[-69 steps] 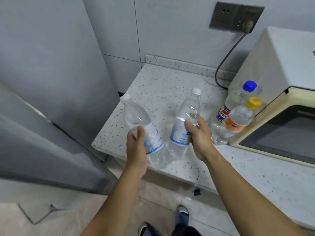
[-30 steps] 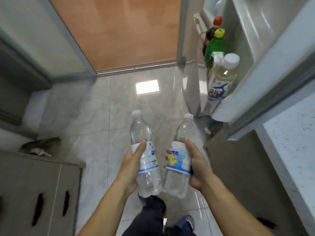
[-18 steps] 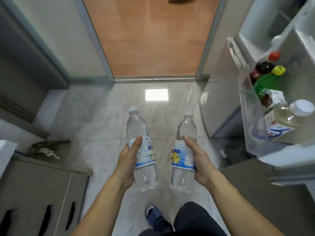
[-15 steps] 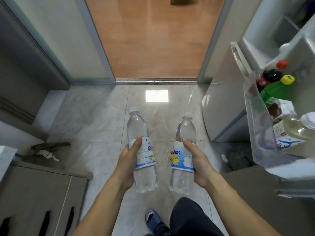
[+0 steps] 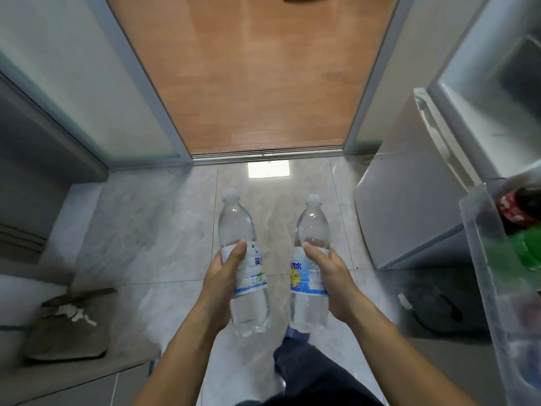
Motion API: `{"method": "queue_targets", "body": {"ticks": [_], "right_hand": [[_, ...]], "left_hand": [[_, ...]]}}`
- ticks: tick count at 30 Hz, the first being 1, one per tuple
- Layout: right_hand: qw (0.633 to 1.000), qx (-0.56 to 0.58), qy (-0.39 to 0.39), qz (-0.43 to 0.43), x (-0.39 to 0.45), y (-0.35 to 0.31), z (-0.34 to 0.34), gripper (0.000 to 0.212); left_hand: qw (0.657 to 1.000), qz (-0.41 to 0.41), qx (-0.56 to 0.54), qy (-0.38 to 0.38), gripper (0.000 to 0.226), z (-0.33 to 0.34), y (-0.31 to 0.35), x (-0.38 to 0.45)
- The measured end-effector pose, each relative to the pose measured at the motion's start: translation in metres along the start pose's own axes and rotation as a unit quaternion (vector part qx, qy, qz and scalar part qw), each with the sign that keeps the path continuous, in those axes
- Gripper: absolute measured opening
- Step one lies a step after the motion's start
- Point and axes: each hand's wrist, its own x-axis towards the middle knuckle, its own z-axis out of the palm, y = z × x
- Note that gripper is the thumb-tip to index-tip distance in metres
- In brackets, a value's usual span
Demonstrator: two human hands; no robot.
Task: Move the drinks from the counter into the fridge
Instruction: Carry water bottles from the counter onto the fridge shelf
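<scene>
Left hand (image 5: 218, 284) and right hand (image 5: 336, 284) hold bottles (image 5: 244, 265) apart; fridge door shelf (image 5: 497, 288) rightward.

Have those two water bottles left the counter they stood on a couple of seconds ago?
Yes. Both clear bottles are now carried over the tiled floor, beside the open fridge door shelf; the counter is out of view.

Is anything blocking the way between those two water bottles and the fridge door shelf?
Nothing visible does. The fridge door shelf stands open at the right, though a dark cola bottle and a green bottle already sit in it.
</scene>
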Motion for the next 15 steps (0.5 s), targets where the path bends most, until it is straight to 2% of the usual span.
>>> {"method": "queue_targets", "body": {"ticks": [5, 10, 15], "right_hand": [[1.000, -0.003, 0.023, -0.018, 0.055, -0.047, 0.003, 0.050], [0.997, 0.003, 0.062, -0.042, 0.099, -0.083, 0.010, 0.075], [0.990, 0.034, 0.124, -0.061, 0.143, -0.106, 0.018, 0.076]], "left_hand": [[1.000, -0.009, 0.013, -0.006, 0.065, 0.019, 0.047, 0.058], [0.998, -0.010, 0.024, -0.055, 0.055, 0.035, 0.087, 0.115], [0.991, -0.020, 0.064, -0.112, 0.054, 0.046, 0.125, 0.187]]}}
